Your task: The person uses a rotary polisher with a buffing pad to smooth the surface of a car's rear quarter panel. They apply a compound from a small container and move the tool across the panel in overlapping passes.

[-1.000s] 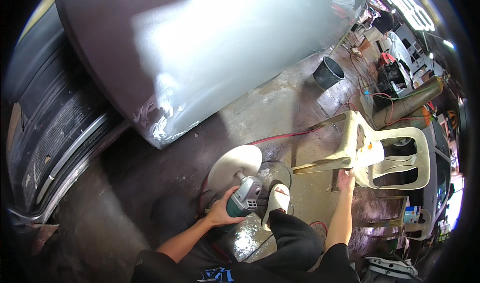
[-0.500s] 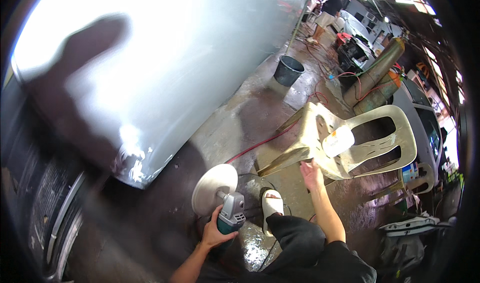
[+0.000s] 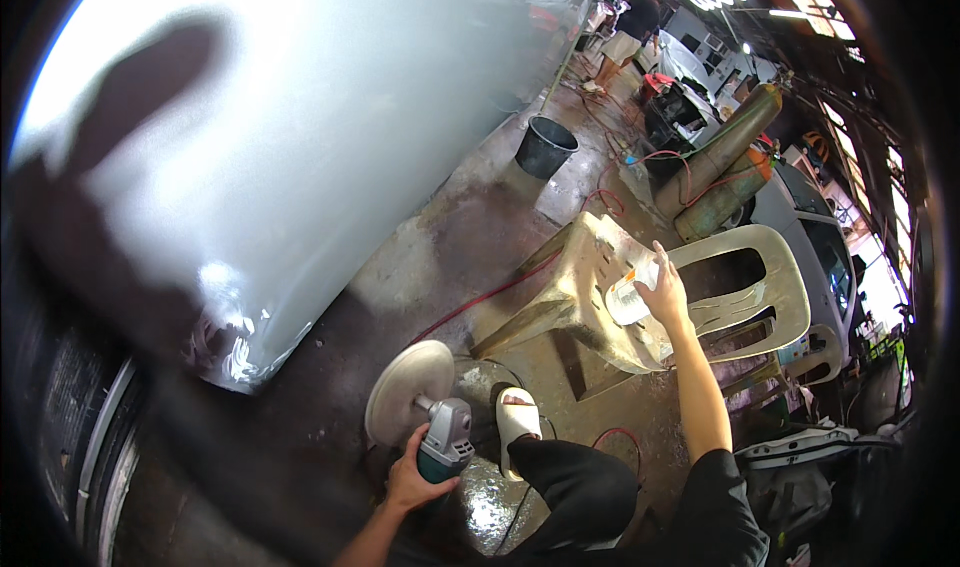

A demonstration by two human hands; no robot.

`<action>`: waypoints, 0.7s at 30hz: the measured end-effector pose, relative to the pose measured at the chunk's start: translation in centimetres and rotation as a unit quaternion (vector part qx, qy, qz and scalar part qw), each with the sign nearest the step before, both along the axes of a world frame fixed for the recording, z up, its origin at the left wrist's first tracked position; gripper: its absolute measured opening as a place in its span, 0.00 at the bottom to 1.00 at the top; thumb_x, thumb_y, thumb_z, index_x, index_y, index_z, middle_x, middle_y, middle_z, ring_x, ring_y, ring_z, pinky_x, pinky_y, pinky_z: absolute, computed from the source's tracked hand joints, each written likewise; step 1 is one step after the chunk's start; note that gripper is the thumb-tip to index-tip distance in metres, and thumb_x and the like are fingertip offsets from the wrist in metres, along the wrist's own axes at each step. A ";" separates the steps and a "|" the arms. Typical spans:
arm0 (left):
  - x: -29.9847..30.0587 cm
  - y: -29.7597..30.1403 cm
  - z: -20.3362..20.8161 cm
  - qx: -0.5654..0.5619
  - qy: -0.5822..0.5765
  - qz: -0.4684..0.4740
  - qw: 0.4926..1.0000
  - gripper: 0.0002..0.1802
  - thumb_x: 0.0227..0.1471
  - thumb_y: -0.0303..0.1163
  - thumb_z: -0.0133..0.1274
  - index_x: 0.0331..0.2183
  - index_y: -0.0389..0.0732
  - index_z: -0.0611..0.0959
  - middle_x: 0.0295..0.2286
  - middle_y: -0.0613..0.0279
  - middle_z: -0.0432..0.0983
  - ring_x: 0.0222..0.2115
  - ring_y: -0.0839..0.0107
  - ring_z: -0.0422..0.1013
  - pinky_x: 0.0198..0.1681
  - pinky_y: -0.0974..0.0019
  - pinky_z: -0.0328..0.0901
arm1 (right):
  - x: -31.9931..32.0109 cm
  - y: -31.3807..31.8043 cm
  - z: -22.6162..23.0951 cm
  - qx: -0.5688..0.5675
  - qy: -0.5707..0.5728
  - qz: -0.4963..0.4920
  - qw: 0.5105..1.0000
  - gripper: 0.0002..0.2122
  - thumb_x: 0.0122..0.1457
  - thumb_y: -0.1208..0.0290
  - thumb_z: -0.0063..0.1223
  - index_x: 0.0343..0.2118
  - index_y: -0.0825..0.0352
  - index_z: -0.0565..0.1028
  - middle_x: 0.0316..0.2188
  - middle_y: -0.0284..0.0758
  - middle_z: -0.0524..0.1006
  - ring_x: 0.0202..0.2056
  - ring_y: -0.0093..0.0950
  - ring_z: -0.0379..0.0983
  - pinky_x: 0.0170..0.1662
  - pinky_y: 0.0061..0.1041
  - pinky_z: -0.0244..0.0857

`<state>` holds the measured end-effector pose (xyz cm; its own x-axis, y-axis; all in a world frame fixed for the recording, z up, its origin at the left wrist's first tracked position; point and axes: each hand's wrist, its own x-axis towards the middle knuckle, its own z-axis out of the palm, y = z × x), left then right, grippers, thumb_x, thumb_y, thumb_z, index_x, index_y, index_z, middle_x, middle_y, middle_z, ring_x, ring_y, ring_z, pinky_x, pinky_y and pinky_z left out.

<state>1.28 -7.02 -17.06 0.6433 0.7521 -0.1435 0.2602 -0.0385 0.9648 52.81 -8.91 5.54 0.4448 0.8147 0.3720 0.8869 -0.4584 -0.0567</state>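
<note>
My left hand is wrapped round the body of a grey and green power polisher. Its round, pale pad faces up and to the left, clear of the car panel. On the seat of a dirty cream plastic chair is a white tub with a bit of orange on its label. My right hand is at the tub's right side, fingers stretched out and thumb apart in front of it. Whether the palm touches the tub cannot be made out.
A glossy pale car panel fills the upper left. Beyond the chair are a black bucket, gas cylinders and a red hose. My sandalled foot is beside the polisher. Farther off, a person stands.
My right hand has moved up from the chair's front edge to the white tub, its fingers spreading. My left hand keeps the polisher low. The whole view has shifted slightly.
</note>
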 end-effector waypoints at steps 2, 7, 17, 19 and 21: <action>-0.5 0.1 -0.1 0.014 0.010 0.000 1.000 0.64 0.29 0.47 0.75 0.64 0.49 0.57 0.48 0.44 0.77 0.49 0.49 0.75 0.53 0.54 0.69 | 0.2 1.6 -0.1 -0.072 0.105 -0.070 0.989 0.45 0.48 0.65 0.66 0.68 0.63 0.51 0.49 0.56 0.74 0.52 0.51 0.71 0.55 0.41 0.66; -0.8 -0.5 -0.4 0.002 0.010 0.007 1.000 0.62 0.30 0.52 0.73 0.64 0.55 0.57 0.48 0.44 0.76 0.48 0.45 0.75 0.51 0.50 0.70 | 4.7 2.2 -3.2 -0.122 0.061 0.004 0.991 0.54 0.42 0.58 0.69 0.71 0.59 0.46 0.48 0.56 0.75 0.51 0.50 0.73 0.55 0.41 0.67; -1.1 -0.3 -0.4 0.026 0.025 0.028 0.999 0.63 0.29 0.51 0.74 0.64 0.53 0.58 0.47 0.44 0.77 0.47 0.46 0.75 0.51 0.50 0.70 | 4.8 2.7 -1.2 -0.082 0.151 -0.080 0.982 0.48 0.35 0.58 0.76 0.60 0.70 0.61 0.40 0.52 0.79 0.44 0.46 0.77 0.50 0.38 0.71; -0.7 -0.7 -0.6 0.015 0.016 0.024 0.999 0.62 0.29 0.51 0.74 0.64 0.53 0.58 0.47 0.44 0.78 0.46 0.45 0.76 0.50 0.50 0.70 | 7.0 1.0 -1.5 -0.151 0.079 -0.051 0.984 0.45 0.35 0.54 0.76 0.56 0.73 0.67 0.41 0.52 0.79 0.43 0.46 0.77 0.50 0.38 0.71; -0.4 -0.9 -0.8 0.014 0.014 0.023 1.000 0.62 0.29 0.50 0.74 0.63 0.52 0.58 0.46 0.44 0.78 0.46 0.45 0.76 0.50 0.50 0.70 | 8.5 2.1 -1.3 -0.229 0.111 -0.063 0.965 0.41 0.36 0.51 0.75 0.51 0.73 0.75 0.46 0.48 0.79 0.46 0.43 0.77 0.51 0.35 0.70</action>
